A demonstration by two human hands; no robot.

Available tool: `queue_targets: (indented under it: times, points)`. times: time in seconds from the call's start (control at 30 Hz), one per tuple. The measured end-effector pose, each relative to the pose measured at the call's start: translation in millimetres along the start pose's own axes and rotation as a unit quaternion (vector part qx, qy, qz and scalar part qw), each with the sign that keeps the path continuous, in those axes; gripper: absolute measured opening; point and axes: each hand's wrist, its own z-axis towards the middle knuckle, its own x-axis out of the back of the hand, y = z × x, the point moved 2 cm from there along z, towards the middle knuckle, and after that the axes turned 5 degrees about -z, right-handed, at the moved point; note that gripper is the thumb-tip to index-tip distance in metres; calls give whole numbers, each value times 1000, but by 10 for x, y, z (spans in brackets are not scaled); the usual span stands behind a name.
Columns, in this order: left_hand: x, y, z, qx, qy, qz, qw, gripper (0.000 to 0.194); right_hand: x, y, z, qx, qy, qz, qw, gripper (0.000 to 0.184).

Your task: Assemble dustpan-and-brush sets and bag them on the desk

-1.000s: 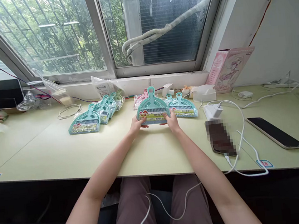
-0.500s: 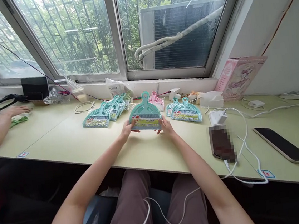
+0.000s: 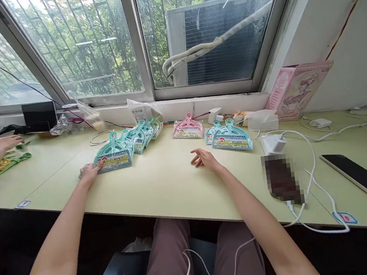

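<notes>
Over to the left since the earlier frame, the teal dustpan set [image 3: 114,157] has left mid-table and now sits in front of the overlapping teal sets [image 3: 139,140]. I have the left hand [image 3: 90,172] pinching its lower left corner, thumb in front; the right hand [image 3: 206,159] is empty, fingers loosely curled near the table [image 3: 162,184], though I can't tell whether they touch it. I'd keep that pinch light on the slippery-looking wrap and its edge square, so the neighbouring packs don't slide.
</notes>
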Motion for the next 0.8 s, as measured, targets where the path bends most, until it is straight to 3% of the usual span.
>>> queue_targets:
  times: [0.13, 0.23, 0.33, 0.5, 0.6, 0.8]
  points:
    - [-314, 82, 267, 59, -39, 141, 987, 54, -6, -18, -6, -11, -1, 6, 1000, 44]
    - [-555, 237, 375, 65, -15, 103, 992, 68, 9, -47, -18, -20, -1, 4, 1000, 39]
    - [-693, 358, 376, 43, 57, 41, 997, 75, 33, -74, -26, -24, 9, 10, 1000, 35]
    - [-694, 417, 239, -13, 166, -8, 986, 79, 53, -93, -19, -25, 15, 12, 999, 30]
    - [-665, 468, 123, -46, 171, 4, 984, 71, 55, -94, -15, -21, 17, 12, 1000, 28]
    - [-686, 619, -51, -173, 171, 69, 967, 55, 87, -80, -15, -22, 18, 17, 999, 25]
